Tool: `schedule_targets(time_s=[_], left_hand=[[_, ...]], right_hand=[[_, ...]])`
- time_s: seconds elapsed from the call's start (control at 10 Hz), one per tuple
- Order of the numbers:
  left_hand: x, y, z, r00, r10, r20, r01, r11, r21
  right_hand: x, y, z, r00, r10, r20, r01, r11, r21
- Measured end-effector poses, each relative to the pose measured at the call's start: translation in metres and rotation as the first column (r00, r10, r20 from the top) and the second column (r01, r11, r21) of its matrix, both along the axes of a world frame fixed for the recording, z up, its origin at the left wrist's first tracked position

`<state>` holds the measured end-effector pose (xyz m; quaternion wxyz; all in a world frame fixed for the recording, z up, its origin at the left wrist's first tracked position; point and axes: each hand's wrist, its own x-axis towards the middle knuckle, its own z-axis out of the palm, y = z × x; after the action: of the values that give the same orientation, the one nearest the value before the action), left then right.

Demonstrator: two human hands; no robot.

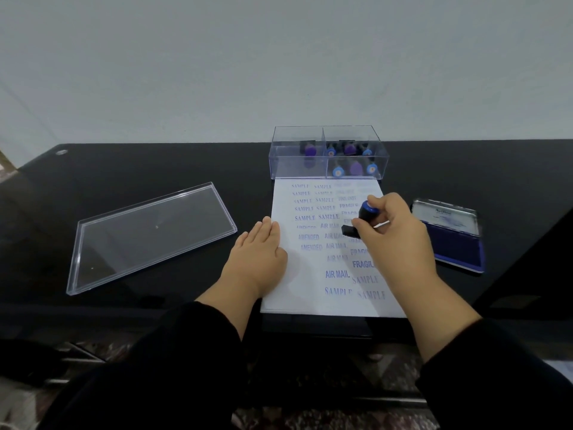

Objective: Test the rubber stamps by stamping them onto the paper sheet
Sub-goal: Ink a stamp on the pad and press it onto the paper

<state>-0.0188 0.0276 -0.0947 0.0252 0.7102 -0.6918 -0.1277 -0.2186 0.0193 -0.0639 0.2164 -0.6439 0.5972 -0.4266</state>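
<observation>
Here the sheet (pixel 310 293) is showing rows of blue prints reading SAMPLE, AMENDED, AIR MAIL and FRAGILE, some faint. The right hand (pixel 395 234) is curling its fingers round a blue-topped stamp (pixel 362 217), pressing its black base onto the sheet's right half. The left hand (pixel 259 251) is lying flat, fingers straight and together, pinning the sheet's left edge. A clear box (pixel 297 164) of more stamps is touching the sheet's far edge. The ink pad (pixel 459 246) is lying open just right of the sheet; its lid label is unreadable. A clear lid (pixel 148 240) is sitting well left on the black table (pixel 155 169).
</observation>
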Motion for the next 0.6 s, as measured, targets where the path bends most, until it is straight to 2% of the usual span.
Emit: schedule_targets(time_s=[0.6], left_hand=[[0.0001, 0.0000, 0.0001, 1.000, -0.001, -0.002, 0.001, 1.000, 0.002]], right_hand=[[0.0060, 0.0016, 0.0013, 1.000, 0.007, 0.015, -0.007, 1.000, 0.018]])
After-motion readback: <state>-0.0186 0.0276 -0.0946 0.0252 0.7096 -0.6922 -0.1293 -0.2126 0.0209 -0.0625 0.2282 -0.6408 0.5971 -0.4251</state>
